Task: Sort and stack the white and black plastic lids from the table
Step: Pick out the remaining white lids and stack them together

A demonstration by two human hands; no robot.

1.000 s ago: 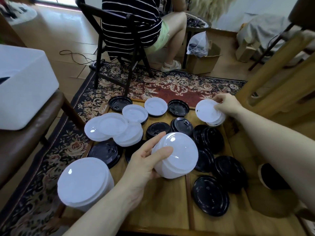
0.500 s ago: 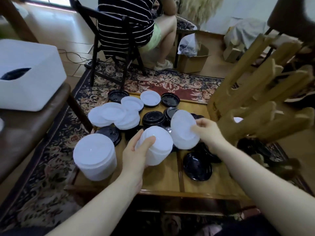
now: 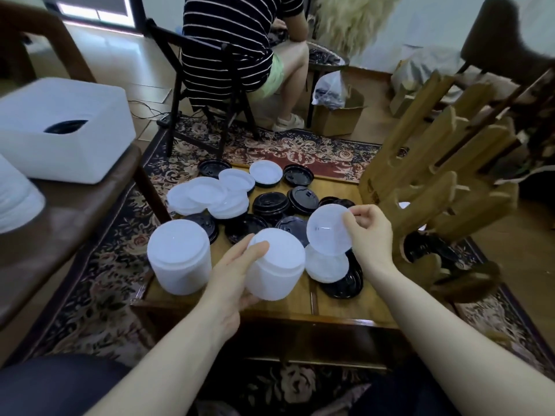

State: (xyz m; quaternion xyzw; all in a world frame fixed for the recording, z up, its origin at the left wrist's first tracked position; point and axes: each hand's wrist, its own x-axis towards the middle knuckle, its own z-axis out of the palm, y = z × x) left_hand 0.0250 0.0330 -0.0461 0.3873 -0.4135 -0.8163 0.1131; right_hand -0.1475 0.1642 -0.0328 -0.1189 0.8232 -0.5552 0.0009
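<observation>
Presently a single white lid (image 3: 329, 230) is pinched at its right rim by the fingertips of the right hand (image 3: 368, 232), held tilted with its flat face toward the camera, just beside a stack of white lids (image 3: 277, 265). That stack is gripped from the left by the left hand (image 3: 232, 273), thumb laid on its top, and is leaned toward the lid, its long axis tipped off upright; this is judged to steady it so the lid can be nested on top. Another white lid (image 3: 327, 265) lies under the held one, resting on a black lid (image 3: 345, 285). A second white stack (image 3: 179, 256) stands upright on the bench (image 3: 300, 304) at its left corner, kept apart as finished work, it seems. Loose black lids (image 3: 270, 204) and loose white lids (image 3: 207, 195) are spread farther back, not yet sorted.
</observation>
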